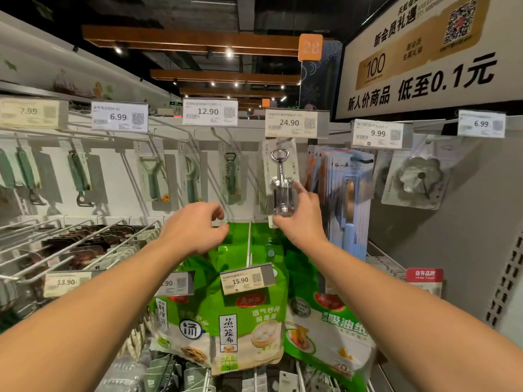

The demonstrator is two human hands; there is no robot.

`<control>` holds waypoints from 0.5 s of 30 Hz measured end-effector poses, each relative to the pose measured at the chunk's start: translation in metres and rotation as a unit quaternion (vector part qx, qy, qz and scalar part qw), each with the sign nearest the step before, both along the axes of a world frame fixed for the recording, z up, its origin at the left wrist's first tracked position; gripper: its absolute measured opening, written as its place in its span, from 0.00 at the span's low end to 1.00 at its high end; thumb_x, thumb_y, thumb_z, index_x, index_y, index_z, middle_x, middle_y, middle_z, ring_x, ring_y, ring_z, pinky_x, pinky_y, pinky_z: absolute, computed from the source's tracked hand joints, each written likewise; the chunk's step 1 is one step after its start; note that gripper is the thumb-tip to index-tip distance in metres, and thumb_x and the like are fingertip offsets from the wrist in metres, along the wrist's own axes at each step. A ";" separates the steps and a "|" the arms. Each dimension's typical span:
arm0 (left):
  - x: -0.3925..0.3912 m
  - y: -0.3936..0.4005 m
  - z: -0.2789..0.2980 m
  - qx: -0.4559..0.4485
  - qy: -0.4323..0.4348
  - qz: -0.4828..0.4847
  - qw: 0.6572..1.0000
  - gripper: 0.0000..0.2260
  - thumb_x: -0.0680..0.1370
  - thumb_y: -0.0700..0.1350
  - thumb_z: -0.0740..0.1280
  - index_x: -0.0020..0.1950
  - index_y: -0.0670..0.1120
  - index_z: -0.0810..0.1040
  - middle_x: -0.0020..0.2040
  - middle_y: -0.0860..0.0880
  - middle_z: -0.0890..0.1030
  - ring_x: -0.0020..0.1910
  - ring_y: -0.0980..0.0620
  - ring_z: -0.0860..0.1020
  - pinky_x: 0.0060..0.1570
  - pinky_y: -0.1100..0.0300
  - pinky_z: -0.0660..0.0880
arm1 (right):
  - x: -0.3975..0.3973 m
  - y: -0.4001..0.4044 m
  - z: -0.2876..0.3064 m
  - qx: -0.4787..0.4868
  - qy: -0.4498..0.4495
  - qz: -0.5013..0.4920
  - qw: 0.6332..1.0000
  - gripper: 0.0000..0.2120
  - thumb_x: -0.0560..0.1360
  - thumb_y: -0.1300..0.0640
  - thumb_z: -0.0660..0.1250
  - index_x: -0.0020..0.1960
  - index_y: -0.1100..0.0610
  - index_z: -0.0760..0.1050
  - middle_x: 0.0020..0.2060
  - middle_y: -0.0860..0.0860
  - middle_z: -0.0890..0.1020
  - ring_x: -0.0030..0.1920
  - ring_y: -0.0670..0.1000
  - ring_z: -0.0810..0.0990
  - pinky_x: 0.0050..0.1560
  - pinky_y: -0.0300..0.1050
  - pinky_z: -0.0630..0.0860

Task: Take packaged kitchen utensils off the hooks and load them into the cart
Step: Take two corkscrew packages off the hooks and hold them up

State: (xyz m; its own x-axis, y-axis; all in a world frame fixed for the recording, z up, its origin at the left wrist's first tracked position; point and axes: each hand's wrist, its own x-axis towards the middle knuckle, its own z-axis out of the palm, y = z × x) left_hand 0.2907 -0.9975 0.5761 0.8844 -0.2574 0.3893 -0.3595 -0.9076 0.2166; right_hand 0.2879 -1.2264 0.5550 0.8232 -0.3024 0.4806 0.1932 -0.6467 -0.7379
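Corkscrew pack [281, 176], a silver winged corkscrew on a pale card, hangs from a hook under the 24.90 price tag [294, 123], and the right hand [300, 219] pinches its lower end, thumb under the bottom edge and a finger up along its right side. The left hand [198, 227] is level with it and just to its left, fingers loosely curled, holding nothing and touching nothing.

Six price tags run along the top rail above the hands: 7.99, 6.99, 12.90, 24.90, 9.99 and 6.99. To the left of the right hand's grip hang three green utensil packs close by: a peeler [152, 176], a second peeler [192, 179] and a green bottle opener [230, 174]. Further left hang three more green-handled tools, their type unclear. Just right of the grip hangs a stack of blue packs [348, 193], count not readable, and beyond it one clear pack with a round metal piece [418, 179].

Below both hands hang green bags [249, 306] in at least three rows, with tags reading 15.90 and a partly hidden one ending .90. Lower left of the left hand, long hooks carry dark packs [85, 244] above a 13.90 tag. One large white sign [418, 58] with a code square sits upper right.
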 end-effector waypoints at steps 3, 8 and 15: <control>0.008 -0.004 0.002 0.009 0.006 0.005 1.000 0.17 0.81 0.56 0.66 0.69 0.53 0.76 0.67 0.51 0.81 0.62 0.47 0.79 0.51 0.53 0.73 | 0.021 -0.004 0.007 0.010 0.035 -0.010 0.999 0.46 0.72 0.59 0.78 0.82 0.48 0.57 0.70 0.53 0.69 0.55 0.49 0.75 0.57 0.36 0.69; 0.019 -0.006 0.005 0.043 0.015 0.007 0.999 0.21 0.81 0.58 0.66 0.73 0.55 0.72 0.70 0.51 0.79 0.66 0.46 0.78 0.58 0.50 0.76 | 0.043 -0.009 0.007 0.028 0.083 -0.041 0.995 0.39 0.73 0.58 0.76 0.79 0.44 0.63 0.65 0.53 0.75 0.41 0.48 0.77 0.47 0.42 0.79; 0.024 -0.001 0.007 0.057 -0.025 0.022 0.998 0.22 0.81 0.59 0.65 0.73 0.53 0.72 0.68 0.49 0.80 0.65 0.45 0.78 0.60 0.47 0.76 | 0.030 0.002 -0.001 -0.062 0.068 -0.048 0.995 0.22 0.74 0.51 0.71 0.67 0.52 0.73 0.58 0.53 0.77 0.56 0.53 0.77 0.58 0.50 0.77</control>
State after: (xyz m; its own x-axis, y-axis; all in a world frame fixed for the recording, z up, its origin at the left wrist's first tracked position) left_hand 0.3146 -0.9982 0.5835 0.8760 -0.2636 0.4038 -0.3265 -0.9404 0.0946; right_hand 0.3182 -1.2243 0.5535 0.8537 -0.3279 0.4046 0.0298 -0.7450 -0.6664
